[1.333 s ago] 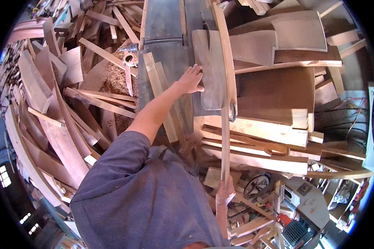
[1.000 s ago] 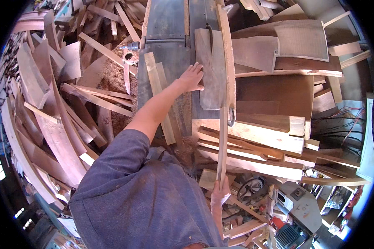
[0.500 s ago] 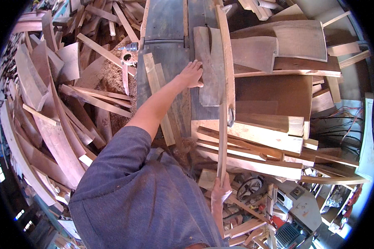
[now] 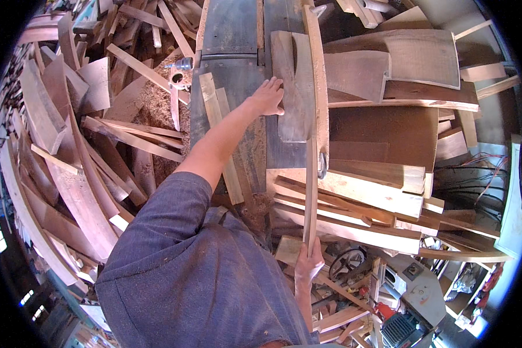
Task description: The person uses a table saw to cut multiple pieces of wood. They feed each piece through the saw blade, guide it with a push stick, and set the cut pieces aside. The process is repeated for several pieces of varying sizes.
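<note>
Against the left edge of a greyish wooden board lies my left hand, fingers stretched out and touching it. The board rests on a flat metal machine bed, alongside an upright wooden fence. Lower down, my right hand is closed round the near end of a long thin wooden strip. This strip runs away from me toward the fence; where its far end stops I cannot tell.
Two narrow wood strips lie on the bed left of the board. Curved planks are heaped at the left. Stacked timber and wide boards are at the right. A machine with a motor stands at the lower right.
The greyish board has slid a little away from me along the bed, and my left hand has moved forward with it. My right hand stays nearly in place on the strip.
</note>
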{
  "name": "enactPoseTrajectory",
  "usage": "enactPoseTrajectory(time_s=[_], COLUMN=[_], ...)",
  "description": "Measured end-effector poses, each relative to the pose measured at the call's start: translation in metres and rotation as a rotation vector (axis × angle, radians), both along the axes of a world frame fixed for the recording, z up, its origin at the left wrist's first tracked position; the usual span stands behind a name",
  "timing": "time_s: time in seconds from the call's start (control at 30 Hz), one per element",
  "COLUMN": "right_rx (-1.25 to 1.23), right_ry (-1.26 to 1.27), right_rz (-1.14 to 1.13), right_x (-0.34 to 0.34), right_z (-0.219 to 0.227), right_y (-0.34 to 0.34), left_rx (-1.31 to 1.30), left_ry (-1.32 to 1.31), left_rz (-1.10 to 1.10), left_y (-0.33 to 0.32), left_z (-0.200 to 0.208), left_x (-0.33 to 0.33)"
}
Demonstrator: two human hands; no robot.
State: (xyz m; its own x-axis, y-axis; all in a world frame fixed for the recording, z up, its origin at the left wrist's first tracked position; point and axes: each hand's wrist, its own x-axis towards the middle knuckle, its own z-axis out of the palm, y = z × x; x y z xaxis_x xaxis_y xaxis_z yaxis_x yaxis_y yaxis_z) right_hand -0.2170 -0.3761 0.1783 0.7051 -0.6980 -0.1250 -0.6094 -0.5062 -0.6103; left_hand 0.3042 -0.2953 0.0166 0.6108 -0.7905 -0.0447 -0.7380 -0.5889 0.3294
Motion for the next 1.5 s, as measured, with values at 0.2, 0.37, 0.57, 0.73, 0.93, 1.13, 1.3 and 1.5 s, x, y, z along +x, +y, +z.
enactPoseTrajectory(time_s=[0.2, 0.37, 0.57, 0.73, 0.93, 1.13, 1.3, 1.5], right_rx=[-0.017, -0.002, 0.018, -0.035, 0.022, -0.020, 0.045, 0.080], right_ry=[-0.026, 0.020, -0.012, -0.040, 0.002, -0.007, -0.010, 0.015], right_rz=[-0.006, -0.012, -0.040, -0.006, -0.016, -0.015, -0.037, -0.058], right_x=[0.013, 0.021, 0.030, 0.030, 0.050, 0.057, 0.065, 0.077], right_z=[0.001, 0.005, 0.001, -0.008, 0.005, 0.005, 0.005, 0.009], right_y=[0.003, 0.002, 0.002, -0.001, 0.001, 0.001, 0.000, 0.001], left_rx=[0.011, 0.067, 0.065, 0.117, 0.066, 0.127, 0.123, 0.136], left_ry=[-0.025, -0.010, 0.026, 0.010, -0.049, -0.046, -0.070, -0.077], left_rz=[-0.004, 0.002, 0.024, 0.012, 0.011, 0.006, -0.001, -0.009], left_y=[-0.002, -0.004, -0.005, -0.008, -0.006, -0.011, -0.010, -0.012], left_z=[-0.003, 0.006, 0.017, 0.021, 0.013, 0.017, 0.015, 0.014], left_x=[0.010, 0.015, 0.020, 0.029, 0.039, 0.047, 0.057, 0.068])
